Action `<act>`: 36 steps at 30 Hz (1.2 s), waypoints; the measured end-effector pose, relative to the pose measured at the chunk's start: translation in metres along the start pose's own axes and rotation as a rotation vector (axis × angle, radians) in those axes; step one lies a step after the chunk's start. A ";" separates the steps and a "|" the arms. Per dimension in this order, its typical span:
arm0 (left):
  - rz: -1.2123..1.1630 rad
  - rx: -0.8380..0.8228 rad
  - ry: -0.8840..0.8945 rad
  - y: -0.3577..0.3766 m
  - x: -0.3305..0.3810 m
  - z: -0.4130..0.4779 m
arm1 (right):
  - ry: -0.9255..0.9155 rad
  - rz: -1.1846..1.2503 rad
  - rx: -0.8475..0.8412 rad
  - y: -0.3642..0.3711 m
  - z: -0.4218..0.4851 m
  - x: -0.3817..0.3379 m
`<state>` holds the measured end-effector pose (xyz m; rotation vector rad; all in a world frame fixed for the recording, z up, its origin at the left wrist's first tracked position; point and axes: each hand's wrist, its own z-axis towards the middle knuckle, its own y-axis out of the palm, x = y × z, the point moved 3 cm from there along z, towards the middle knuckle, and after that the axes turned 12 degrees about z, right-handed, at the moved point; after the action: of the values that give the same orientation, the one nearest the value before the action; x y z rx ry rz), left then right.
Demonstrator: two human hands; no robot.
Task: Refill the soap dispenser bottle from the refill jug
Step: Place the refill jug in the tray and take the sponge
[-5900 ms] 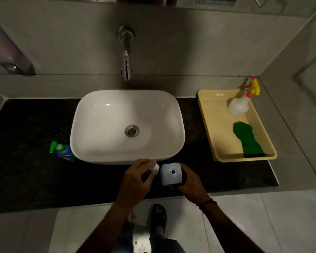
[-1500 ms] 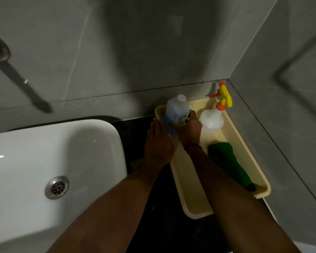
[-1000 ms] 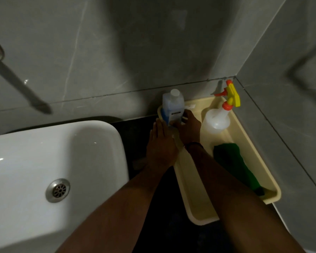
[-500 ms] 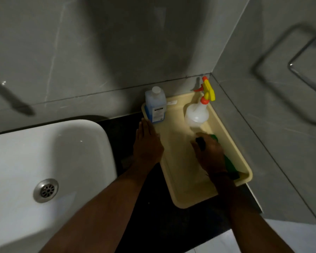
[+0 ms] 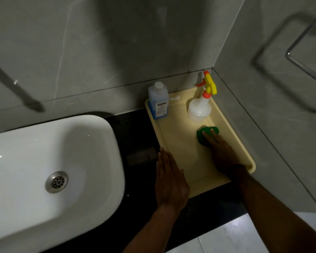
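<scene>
The refill jug point(image 5: 158, 102), a blue-tinted bottle with a white cap and a label, stands upright in the far left corner of the cream tray point(image 5: 179, 143). My left hand point(image 5: 170, 181) lies flat, fingers together, on the tray's left rim and the black counter. My right hand point(image 5: 220, 152) rests on the green cloth point(image 5: 206, 135) in the tray, fingers laid over it; whether it grips the cloth is unclear. The soap dispenser bottle is out of view.
A clear spray bottle point(image 5: 200, 108) with a yellow and orange trigger stands in the tray's far right corner. The white basin point(image 5: 49, 161) fills the left. Grey tiled walls close the back and right, with a metal rail point(image 5: 305, 64) on the right wall.
My right hand let go of the refill jug in the tray's far corner and came back onto the green cloth. My left hand slid back along the tray's left rim.
</scene>
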<state>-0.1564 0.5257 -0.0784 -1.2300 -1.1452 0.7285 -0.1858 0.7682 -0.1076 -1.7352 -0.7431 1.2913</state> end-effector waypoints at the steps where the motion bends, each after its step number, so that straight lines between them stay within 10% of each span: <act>1: -0.008 -0.001 0.005 -0.001 0.000 0.000 | -0.025 -0.002 0.038 -0.003 0.000 -0.003; 13: 0.004 -0.028 0.002 -0.040 -0.050 -0.065 | -0.259 0.330 0.328 -0.031 -0.104 -0.135; 21: 0.163 -0.128 -0.014 -0.039 -0.189 -0.220 | -0.146 0.388 -0.079 0.120 -0.253 -0.214; 27: 0.296 -0.108 -0.084 -0.045 -0.294 -0.284 | 0.071 0.202 -0.067 0.203 -0.275 -0.300; 33: 0.271 -0.091 -0.222 -0.057 -0.381 -0.311 | -0.407 0.059 -0.302 0.261 -0.320 -0.394; 36: 0.229 -0.111 -0.318 -0.054 -0.420 -0.326 | -0.348 -0.006 -0.281 0.245 -0.305 -0.359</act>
<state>0.0120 0.0205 -0.1196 -1.3871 -1.3303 1.0737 -0.0056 0.2689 -0.1169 -1.7392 -1.1750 1.5658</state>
